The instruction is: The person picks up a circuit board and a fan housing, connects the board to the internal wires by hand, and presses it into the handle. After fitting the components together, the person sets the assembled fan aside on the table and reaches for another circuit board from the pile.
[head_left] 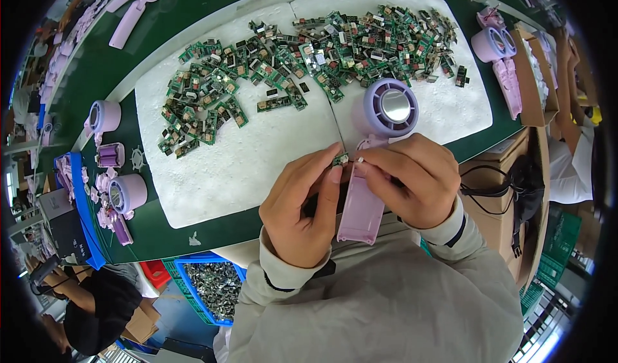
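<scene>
My left hand (297, 203) is closed, pinching a small green circuit board (340, 160) between thumb and fingertips. Just to its right, my right hand (415, 177) pinches a tiny white piece (360, 160) that looks like a wire connector; any wires are hard to make out. Under the right hand lies a handheld fan, its pink handle shell (358, 214) pointing toward me and its round lilac head (390, 108) resting at the far end. The right fingers cover the joint between handle and head. Board and connector are close together, above the handle's upper part.
A white foam sheet (219, 189) on the green table bears a heap of circuit boards (360, 47). Fan parts (127, 192) stand at the left, another fan (494, 44) at the right. A blue bin (209, 289) of small parts sits below the table edge. Other people work at both sides.
</scene>
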### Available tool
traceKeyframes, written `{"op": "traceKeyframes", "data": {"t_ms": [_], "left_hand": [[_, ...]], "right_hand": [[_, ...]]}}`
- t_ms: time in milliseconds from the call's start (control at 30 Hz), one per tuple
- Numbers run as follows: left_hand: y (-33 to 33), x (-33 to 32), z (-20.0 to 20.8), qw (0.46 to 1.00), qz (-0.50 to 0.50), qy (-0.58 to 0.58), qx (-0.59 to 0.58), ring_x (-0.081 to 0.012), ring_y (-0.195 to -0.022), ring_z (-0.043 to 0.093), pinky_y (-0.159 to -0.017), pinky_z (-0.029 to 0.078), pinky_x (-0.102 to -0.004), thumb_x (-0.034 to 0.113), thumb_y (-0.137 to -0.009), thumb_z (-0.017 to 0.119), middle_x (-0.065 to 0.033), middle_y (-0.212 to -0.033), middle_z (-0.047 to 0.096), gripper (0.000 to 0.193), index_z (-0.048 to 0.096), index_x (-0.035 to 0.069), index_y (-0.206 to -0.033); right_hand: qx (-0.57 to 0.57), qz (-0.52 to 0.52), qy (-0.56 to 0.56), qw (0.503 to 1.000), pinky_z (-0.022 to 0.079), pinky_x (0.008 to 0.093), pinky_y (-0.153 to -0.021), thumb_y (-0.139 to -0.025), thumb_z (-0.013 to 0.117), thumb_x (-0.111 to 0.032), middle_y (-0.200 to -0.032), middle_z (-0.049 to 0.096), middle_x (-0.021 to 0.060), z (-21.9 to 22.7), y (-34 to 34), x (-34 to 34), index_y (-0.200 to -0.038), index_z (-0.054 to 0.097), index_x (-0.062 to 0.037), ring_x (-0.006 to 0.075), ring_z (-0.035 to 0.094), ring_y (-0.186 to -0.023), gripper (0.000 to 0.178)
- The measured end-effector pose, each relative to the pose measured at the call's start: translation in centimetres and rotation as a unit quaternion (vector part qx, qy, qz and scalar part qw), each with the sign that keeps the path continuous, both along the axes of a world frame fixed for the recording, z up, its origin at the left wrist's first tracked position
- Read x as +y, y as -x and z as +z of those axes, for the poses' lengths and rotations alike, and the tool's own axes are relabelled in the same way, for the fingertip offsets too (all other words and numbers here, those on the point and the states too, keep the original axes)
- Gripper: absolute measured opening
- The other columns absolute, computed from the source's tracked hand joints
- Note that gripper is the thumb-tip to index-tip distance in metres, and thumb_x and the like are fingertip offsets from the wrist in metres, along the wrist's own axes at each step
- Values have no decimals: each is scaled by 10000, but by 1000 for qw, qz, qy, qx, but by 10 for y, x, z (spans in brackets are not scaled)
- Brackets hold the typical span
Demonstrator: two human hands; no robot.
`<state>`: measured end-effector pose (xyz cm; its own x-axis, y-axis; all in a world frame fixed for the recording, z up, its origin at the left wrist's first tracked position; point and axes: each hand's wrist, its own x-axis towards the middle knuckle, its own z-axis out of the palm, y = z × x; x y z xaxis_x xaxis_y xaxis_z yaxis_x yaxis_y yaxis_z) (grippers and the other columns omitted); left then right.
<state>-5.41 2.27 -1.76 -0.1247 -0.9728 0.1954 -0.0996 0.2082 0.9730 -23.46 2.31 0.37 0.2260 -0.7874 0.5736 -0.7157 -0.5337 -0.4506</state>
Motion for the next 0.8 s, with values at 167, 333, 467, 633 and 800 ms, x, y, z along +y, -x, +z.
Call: {"op": "traceKeyframes", "data": {"t_ms": [167,333,467,633,800], "left_hand": [[3,3,1,999,4,27,-19,-203,-920,730,-782,581,-282,-85,-933,637,-169,-1107,708,297,688,-10,-1215],[7,-2,-1,995,-5,93,-34,-232,-946,729,-803,586,-306,-97,-926,631,-181,-1122,706,303,688,-13,-1211],[10,-2,0,997,-5,74,-10,-244,-967,725,-821,586,-317,-101,-923,631,-187,-1131,705,303,688,-15,-1209],[12,-2,3,998,-8,65,-17,-248,-970,724,-827,583,-312,-97,-922,639,-189,-1128,707,297,691,-16,-1203],[-1,-8,9,990,-48,104,-79,-240,-950,729,-813,583,-295,-97,-920,648,-187,-1128,707,290,697,-15,-1194]], "right_hand": [[54,-3,-23,998,521,321,-561,-714,809,-27,-847,662,59,11,2,0,-973,745,-31,215,644,-651,267],[57,41,-39,997,531,326,-554,-696,792,-6,-873,654,71,22,14,-8,-982,730,-10,224,648,-657,293],[50,41,-35,997,532,324,-557,-675,768,22,-869,656,72,21,16,-5,-968,728,-7,223,650,-663,297],[65,53,1,997,513,314,-529,-670,790,-38,-850,582,33,13,19,-10,-968,709,-26,192,612,-645,309],[60,84,4,995,510,320,-528,-669,792,-35,-842,601,40,13,25,-13,-960,714,-30,206,621,-646,302]]}}
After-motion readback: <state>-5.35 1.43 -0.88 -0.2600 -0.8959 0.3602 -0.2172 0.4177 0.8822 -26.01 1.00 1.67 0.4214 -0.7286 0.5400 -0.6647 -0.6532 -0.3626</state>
